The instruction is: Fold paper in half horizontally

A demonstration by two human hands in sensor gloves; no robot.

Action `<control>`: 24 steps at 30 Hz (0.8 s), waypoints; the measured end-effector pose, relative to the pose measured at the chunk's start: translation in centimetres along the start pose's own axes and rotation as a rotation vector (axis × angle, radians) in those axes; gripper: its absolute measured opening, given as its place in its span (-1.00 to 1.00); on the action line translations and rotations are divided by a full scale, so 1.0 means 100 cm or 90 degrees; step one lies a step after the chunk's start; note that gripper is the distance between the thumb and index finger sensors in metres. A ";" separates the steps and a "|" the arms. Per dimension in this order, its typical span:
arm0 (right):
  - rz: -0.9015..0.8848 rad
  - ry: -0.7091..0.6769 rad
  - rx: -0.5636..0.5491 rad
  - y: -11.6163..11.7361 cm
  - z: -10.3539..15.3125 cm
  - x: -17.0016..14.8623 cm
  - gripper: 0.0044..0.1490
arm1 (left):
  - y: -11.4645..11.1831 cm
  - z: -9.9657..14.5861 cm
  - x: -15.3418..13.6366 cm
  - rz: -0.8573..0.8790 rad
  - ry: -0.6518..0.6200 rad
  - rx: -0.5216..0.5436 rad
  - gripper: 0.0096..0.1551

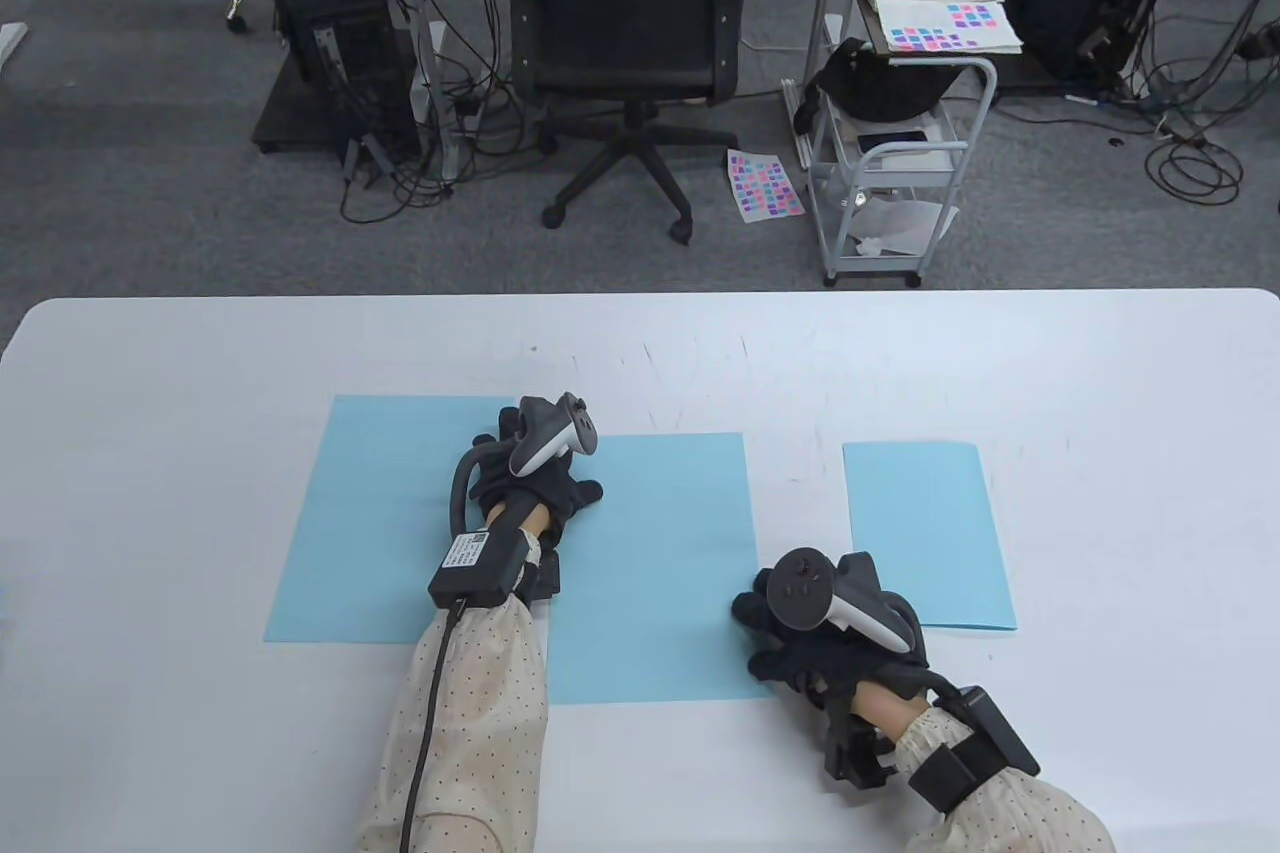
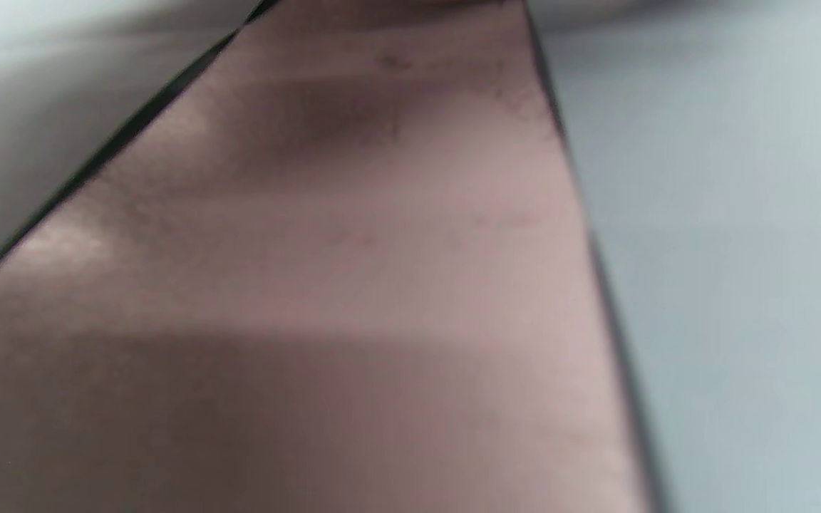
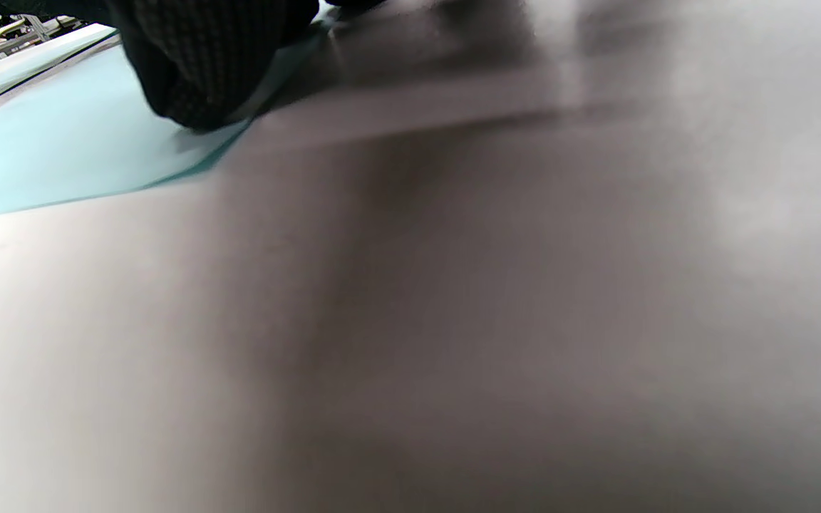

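Left hand (image 1: 535,473) pressing flat on blue paper (image 1: 660,573); right hand (image 1: 800,638) pinching its 3 o'clock edge, nearer, sheet's long axis running 12-to-6.

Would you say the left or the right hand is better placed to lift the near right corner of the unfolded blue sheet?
Right hand: its fingers sit at that corner of the blue sheet, while the left hand rests mid-sheet.

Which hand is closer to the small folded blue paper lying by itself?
The right hand. It sits just left of the small folded blue paper, near its bottom corner. The left hand is farther off, resting on the big blue sheets.
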State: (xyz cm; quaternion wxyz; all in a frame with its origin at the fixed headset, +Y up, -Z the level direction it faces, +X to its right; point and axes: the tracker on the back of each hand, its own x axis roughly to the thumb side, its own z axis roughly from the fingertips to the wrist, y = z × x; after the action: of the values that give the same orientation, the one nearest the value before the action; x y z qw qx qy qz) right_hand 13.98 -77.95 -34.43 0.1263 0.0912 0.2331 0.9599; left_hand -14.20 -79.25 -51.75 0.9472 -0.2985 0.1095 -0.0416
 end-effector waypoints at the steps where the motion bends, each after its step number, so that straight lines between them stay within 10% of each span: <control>1: 0.002 0.001 0.002 0.000 0.000 0.000 -0.16 | 0.000 0.000 0.000 0.001 -0.001 0.000 0.05; 14: 0.003 0.000 0.003 0.000 0.000 0.000 -0.16 | 0.013 0.018 0.001 0.042 -0.039 0.026 -0.20; 24: 0.003 0.000 0.003 0.000 0.000 0.000 -0.17 | 0.034 0.038 -0.003 0.149 -0.088 0.044 0.34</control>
State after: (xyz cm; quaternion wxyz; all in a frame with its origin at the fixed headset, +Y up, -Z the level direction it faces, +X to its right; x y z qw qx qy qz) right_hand 13.95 -77.92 -34.44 0.1238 0.0920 0.2349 0.9597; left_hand -13.52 -74.28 -50.63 0.9605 -0.2532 0.0764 0.0865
